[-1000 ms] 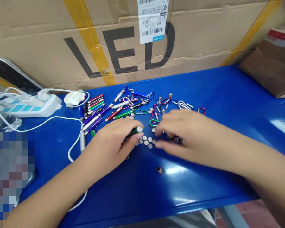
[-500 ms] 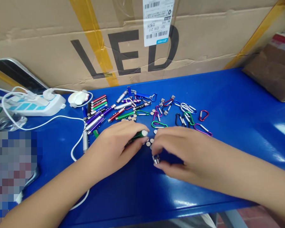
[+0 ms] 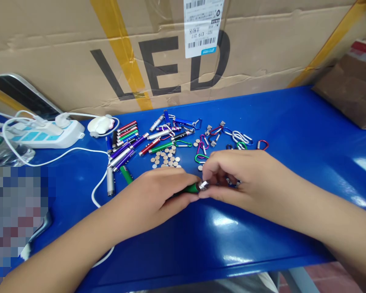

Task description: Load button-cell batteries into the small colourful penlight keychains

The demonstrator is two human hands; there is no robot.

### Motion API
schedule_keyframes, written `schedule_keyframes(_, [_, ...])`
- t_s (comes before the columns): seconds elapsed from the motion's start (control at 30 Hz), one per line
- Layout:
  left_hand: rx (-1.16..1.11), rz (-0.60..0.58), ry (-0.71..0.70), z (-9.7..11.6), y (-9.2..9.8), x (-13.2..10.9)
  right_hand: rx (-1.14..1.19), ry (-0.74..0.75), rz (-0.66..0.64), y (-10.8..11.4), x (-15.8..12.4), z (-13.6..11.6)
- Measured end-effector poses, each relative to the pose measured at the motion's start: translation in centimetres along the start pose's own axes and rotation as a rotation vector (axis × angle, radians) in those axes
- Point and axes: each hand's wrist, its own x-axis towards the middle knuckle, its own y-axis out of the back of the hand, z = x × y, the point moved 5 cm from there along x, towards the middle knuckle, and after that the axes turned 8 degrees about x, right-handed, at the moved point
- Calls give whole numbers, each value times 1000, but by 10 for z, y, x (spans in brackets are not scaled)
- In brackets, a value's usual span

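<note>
My left hand [image 3: 158, 195] is wrapped round a small green flashlight tube [image 3: 191, 188] just above the blue table [image 3: 293, 134]. My right hand [image 3: 240, 179] pinches a small silver end cap [image 3: 203, 185] against the tube's open end. Several button cells [image 3: 166, 158] lie just behind my left hand. Further back lies a pile of coloured pen flashlights [image 3: 131, 140], and coloured carabiner clips [image 3: 232, 138] lie behind my right hand.
A big cardboard box [image 3: 158, 53] marked LED walls off the back. A white power strip [image 3: 45, 133] with cables sits at the left, a white cable [image 3: 99, 191] trailing over the table. Another brown box [image 3: 350, 89] stands at the right.
My right hand picked a small silver cap off the table and brought it to the end of the green tube. My left hand drew the tube nearer and to the right.
</note>
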Motion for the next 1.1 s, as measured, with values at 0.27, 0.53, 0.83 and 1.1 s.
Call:
schedule_keyframes(0.27, [-4, -39, -9, 0, -4, -1, -131, 65, -66, -6, -3, -1])
schedule_keyframes(0.53, [73, -36, -13, -1, -5, -2, -163, 85, -128, -6, -6, 0])
schedule_keyframes(0.83, [92, -2, 14, -2, 0, -1, -355, 157, -169, -14, -12, -3])
schedule_keyframes(1.1, [377, 172, -92, 5, 0, -7, -74, -15, -169, -13, -7, -2])
